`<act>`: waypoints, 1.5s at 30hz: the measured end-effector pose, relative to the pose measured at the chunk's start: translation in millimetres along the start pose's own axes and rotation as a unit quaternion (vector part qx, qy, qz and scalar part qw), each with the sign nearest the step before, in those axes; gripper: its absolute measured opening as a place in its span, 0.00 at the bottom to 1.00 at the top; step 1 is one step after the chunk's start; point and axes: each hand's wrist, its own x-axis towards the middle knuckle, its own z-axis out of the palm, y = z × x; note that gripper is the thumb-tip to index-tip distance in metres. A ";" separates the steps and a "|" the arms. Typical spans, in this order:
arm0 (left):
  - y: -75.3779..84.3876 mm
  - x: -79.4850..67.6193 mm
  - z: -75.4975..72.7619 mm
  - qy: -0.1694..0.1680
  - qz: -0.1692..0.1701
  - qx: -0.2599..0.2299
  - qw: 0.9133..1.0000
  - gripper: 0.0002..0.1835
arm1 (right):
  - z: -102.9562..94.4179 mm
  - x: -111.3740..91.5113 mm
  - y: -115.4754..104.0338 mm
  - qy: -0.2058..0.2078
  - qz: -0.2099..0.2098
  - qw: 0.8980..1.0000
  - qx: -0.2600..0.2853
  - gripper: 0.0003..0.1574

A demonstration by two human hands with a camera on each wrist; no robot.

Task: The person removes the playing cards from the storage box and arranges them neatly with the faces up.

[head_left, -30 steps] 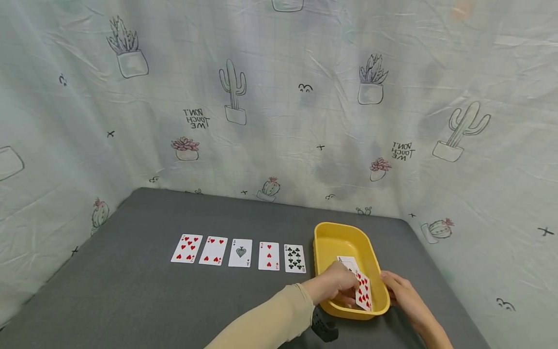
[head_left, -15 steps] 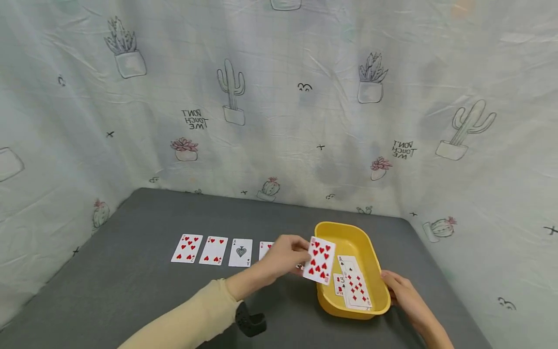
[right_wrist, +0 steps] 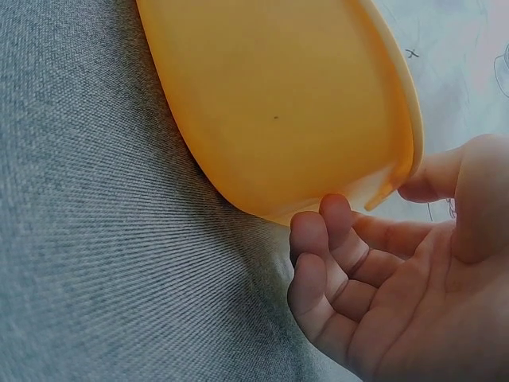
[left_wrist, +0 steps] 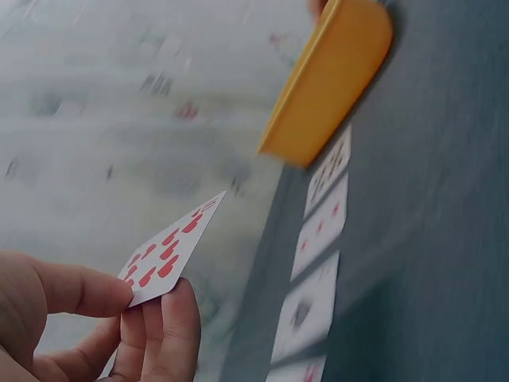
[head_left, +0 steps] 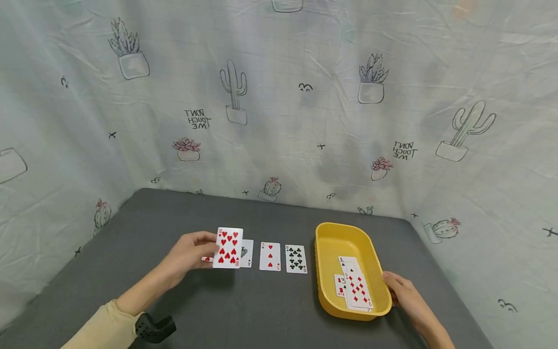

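Right hand (head_left: 410,300) pinching rim of yellow tray (head_left: 344,238), loose cards (head_left: 357,291) lying inside. Left hand (head_left: 188,253) gripping playing card (head_left: 228,248) between thumb and fingers, up off grey table (head_left: 261,305)! Card's white, straight-edged, red hearts filling face, small red mark in corner. Just beyond: ace of spades (head_left: 247,253), partly covered, then three of hearts (head_left: 270,257), clubs card (head_left: 296,259). Far back, pale cactus-print curtain (head_left: 283,121).

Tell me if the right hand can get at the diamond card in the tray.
Likely yes: the right hand holds the edge of the open tray, and the diamond card lies uncovered on other cards inside. It would probably have to let go first.
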 end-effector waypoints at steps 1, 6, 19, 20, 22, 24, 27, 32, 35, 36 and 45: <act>-0.3 -0.2 -9.4 0.005 -0.002 0.003 1.000 0.20 | 0.0 0.0 -0.2 0.000 0.002 1.000 -0.002 0.37; -2.3 3.8 -54.6 0.005 -0.006 0.007 1.000 0.26 | -1.8 -3.2 -3.5 -0.005 0.004 1.000 0.000 0.37; -43.4 39.5 -149.9 -0.008 -0.042 0.034 0.998 0.32 | -3.6 1.0 -0.9 0.003 0.003 1.000 -0.003 0.38; -46.4 40.5 -154.4 -0.012 -0.047 0.040 0.998 0.32 | -3.2 1.3 -1.0 0.002 0.002 1.000 -0.002 0.38; -50.7 41.5 -161.3 -0.020 -0.055 0.048 0.997 0.33 | -2.4 1.5 -1.5 0.002 0.000 1.000 -0.002 0.38; -53.1 42.0 -165.5 -0.023 -0.062 0.054 0.996 0.33 | -1.8 1.4 -2.2 0.000 -0.003 1.000 -0.002 0.37; -55.8 42.8 -169.3 -0.020 -0.071 0.066 0.995 0.32 | -1.5 0.9 -3.4 -0.001 -0.006 1.000 -0.001 0.37; -58.7 44.3 -172.1 0.007 -0.081 0.108 0.991 0.30 | -1.4 1.4 -2.0 0.000 -0.002 1.000 -0.002 0.39; -60.8 44.3 -172.7 0.027 -0.079 0.131 0.988 0.28 | -1.1 2.4 0.1 0.002 0.003 1.000 -0.004 0.39; -61.7 44.2 -172.9 0.033 -0.077 0.137 0.987 0.27 | -1.0 2.6 0.3 0.003 0.004 1.000 -0.005 0.40; -74.8 45.5 -174.1 0.084 -0.067 0.180 0.978 0.24 | 0.1 0.4 -2.4 0.004 0.004 1.000 -0.011 0.38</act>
